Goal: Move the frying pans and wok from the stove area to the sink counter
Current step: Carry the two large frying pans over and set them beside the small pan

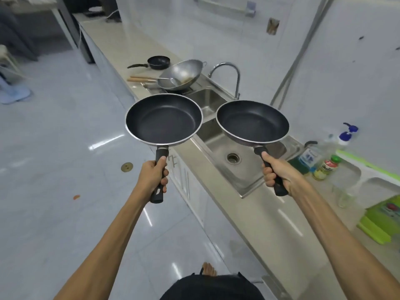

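My left hand grips the black handle of a black frying pan, held level over the counter's front edge and the floor. A second black frying pan hangs above the steel sink, its handle gripped by my right hand. Farther along the counter a steel wok sits tilted on the stove, with wooden-handled utensils resting in it. Beyond it, a small black pan lies on the counter.
A curved faucet rises behind the sink. Bottles and a jar stand at the right by the wall, beside a green-and-white rack and green boards. The steel counter runs toward me. Glossy floor lies to the left.
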### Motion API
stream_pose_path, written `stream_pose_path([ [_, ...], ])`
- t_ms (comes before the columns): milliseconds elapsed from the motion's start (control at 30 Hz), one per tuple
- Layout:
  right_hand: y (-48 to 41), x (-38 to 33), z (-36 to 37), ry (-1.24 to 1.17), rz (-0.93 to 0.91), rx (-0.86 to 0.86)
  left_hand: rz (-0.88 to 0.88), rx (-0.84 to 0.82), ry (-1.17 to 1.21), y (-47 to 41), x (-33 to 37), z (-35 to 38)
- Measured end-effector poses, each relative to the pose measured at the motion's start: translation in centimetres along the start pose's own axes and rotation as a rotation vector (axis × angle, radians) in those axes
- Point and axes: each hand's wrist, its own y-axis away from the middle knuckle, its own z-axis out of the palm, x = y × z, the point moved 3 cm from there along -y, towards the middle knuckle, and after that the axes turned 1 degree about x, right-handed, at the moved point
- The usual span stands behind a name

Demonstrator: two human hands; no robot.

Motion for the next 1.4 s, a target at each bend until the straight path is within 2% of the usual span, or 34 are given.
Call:
stream_pose_path([
  [300,-9.6,-5.7,8.1,0.13,0.02,-0.089,-0.004,0.121,0.05,-9.6,1.7,-2.9],
  [500,-16.8,-10.9,17.6,0.182,0.012,-0.125,-0.039,0.197,0.108,-19.8,3.3,-9.0],
  [867,-29.0,-18.7,38.4,0.146,-0.007,-0.148,-0.063,0.18,0.068,-39.3,9.1,-23.9],
  [1000,-32.4,-21.3,44.3,0.179,-0.006,-0.162,-0.059,0.185,0.078,-45.2,11.0,-27.7],
  [1100,-35.8,-23.9,48.6,0.254,-0.069,-0.145,-0.054,0.177,0.086,-50.4,12.2,-30.4],
  [1400,-49.7,-32.2,63.1,0.201,-0.089,-0.152,-0.032,0.153,-0.015,-69.6,16.7,-39.7],
])
